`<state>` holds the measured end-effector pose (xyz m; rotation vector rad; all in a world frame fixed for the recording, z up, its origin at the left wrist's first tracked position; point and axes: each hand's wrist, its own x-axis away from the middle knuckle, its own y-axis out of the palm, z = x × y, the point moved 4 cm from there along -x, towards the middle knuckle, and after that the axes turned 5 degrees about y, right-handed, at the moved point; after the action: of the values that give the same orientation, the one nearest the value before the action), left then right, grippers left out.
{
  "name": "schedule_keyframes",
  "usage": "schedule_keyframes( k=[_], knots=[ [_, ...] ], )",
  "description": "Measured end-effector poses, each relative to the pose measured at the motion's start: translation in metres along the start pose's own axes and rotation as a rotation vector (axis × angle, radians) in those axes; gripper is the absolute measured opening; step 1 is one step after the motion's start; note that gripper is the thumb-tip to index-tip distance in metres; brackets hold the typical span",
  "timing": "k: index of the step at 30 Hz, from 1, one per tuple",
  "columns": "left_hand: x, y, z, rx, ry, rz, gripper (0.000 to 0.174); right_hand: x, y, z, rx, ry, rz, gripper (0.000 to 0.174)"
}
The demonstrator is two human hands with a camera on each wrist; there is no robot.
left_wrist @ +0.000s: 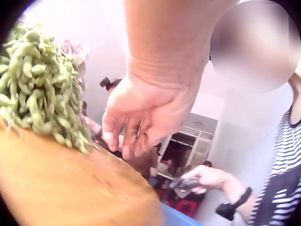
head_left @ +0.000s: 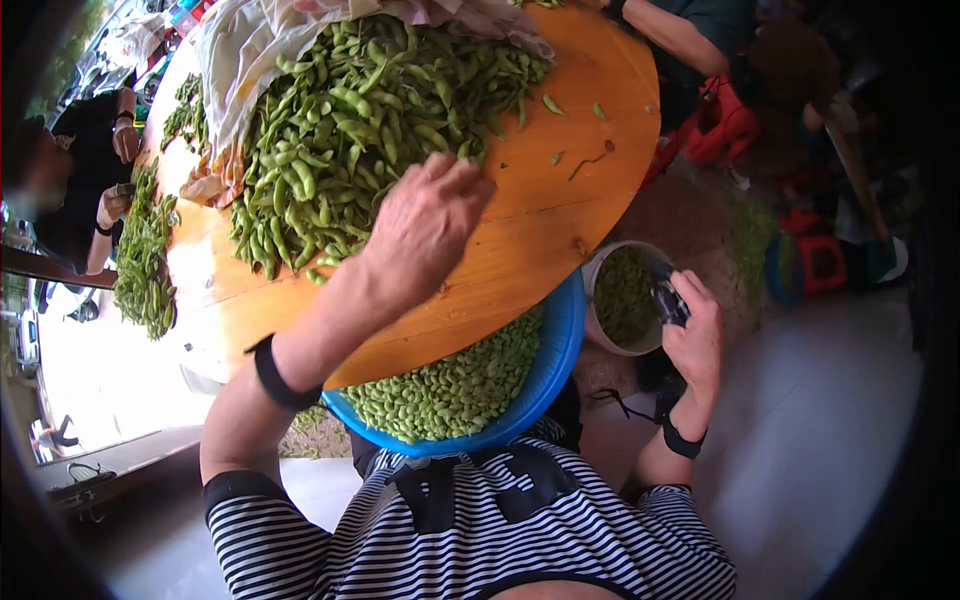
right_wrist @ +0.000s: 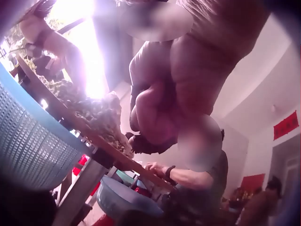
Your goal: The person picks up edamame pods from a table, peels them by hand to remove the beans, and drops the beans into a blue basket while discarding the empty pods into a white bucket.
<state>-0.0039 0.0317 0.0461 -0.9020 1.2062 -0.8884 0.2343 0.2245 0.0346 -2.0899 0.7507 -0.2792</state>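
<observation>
My left hand is over the wooden table, at the right edge of a big heap of green soybean pods. Its fingers hang loosely bent in the left wrist view, with nothing visible between them. Off the table's right side, my right hand grips a small black object whose kind I cannot tell. That hand is beside a whitish bucket holding green pods or husks. Below the table's near edge, a blue plastic basin full of shelled beans sits at my lap.
A pale cloth lies over the heap's far left. More pods lie at the table's left, where another person's hands are. Another person's arm is at the far right edge. Red stools stand beyond.
</observation>
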Motion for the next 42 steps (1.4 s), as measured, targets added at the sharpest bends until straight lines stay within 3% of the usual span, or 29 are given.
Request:
schedule_keyframes(
  k=[4,5,10,14,15,17,18,19,21,23,26,28,29,31,35,38,40,41,42],
  knots=[
    [-0.009,0.025,-0.027,-0.226,0.042,-0.038,0.043,-0.046,0.009,-0.022,-0.033,-0.215,0.122,0.038],
    [-0.009,0.028,-0.03,-0.265,0.065,-0.042,0.043,-0.062,0.009,-0.035,-0.049,-0.185,0.093,0.037],
    [-0.009,0.022,-0.031,-0.225,0.025,-0.187,0.035,-0.156,0.036,-0.063,0.126,-0.393,0.105,0.017],
    [-0.003,0.009,-0.027,-0.101,0.059,0.089,0.031,-0.213,0.079,-0.072,0.235,-0.42,0.116,0.014],
    [-0.001,0.004,-0.025,-0.057,0.066,0.197,0.03,-0.222,0.09,-0.073,0.299,-0.383,0.059,0.022],
    [0.006,-0.003,-0.019,-0.013,0.039,0.239,0.026,-0.229,0.105,-0.071,0.368,-0.347,-0.002,0.03],
    [0.009,-0.009,-0.015,0.09,-0.076,0.144,0.024,-0.231,0.11,-0.07,0.333,-0.364,-0.004,0.031],
    [0.014,-0.009,-0.014,0.193,-0.19,0.049,0.022,-0.231,0.111,-0.074,0.299,-0.382,-0.006,0.032],
    [0.025,-0.013,-0.011,0.278,-0.169,0.11,0.024,-0.22,0.104,-0.08,0.266,-0.354,-0.04,0.033],
    [0.038,-0.018,-0.006,0.622,-0.256,0.13,0.028,-0.217,0.1,-0.08,0.235,-0.324,-0.075,0.034],
    [0.049,-0.017,0.005,0.692,-0.298,0.082,0.027,-0.213,0.098,-0.076,0.106,-0.348,-0.142,0.035],
    [0.055,-0.016,0.015,0.805,-0.315,0.121,0.028,-0.194,0.099,-0.084,0.198,-0.55,-0.09,0.035],
    [0.058,-0.017,0.019,0.884,-0.339,0.136,0.032,-0.186,0.098,-0.086,0.2,-0.555,-0.096,0.035],
    [0.065,-0.017,0.023,0.897,-0.298,0.12,0.034,-0.16,0.095,-0.098,0.153,-0.636,-0.245,0.029],
    [0.082,-0.01,0.031,0.934,-0.29,0.107,0.031,-0.115,0.082,-0.11,0.054,-0.582,-0.438,0.024],
    [0.089,-0.001,0.036,1.065,-0.45,0.095,0.031,-0.098,0.052,-0.112,-0.069,-0.459,-0.123,0.023],
    [0.095,0.012,0.039,1.573,-0.859,0.193,0.015,-0.078,0.042,-0.113,-0.098,-0.417,-0.139,0.024],
    [0.093,0.013,0.041,1.571,-0.871,0.198,0.015,-0.067,0.038,-0.113,-0.124,-0.37,-0.151,0.025],
    [0.09,0.015,0.041,1.634,-0.87,0.219,0.014,-0.054,0.039,-0.116,-0.255,-0.325,-0.284,0.027]
  ],
)
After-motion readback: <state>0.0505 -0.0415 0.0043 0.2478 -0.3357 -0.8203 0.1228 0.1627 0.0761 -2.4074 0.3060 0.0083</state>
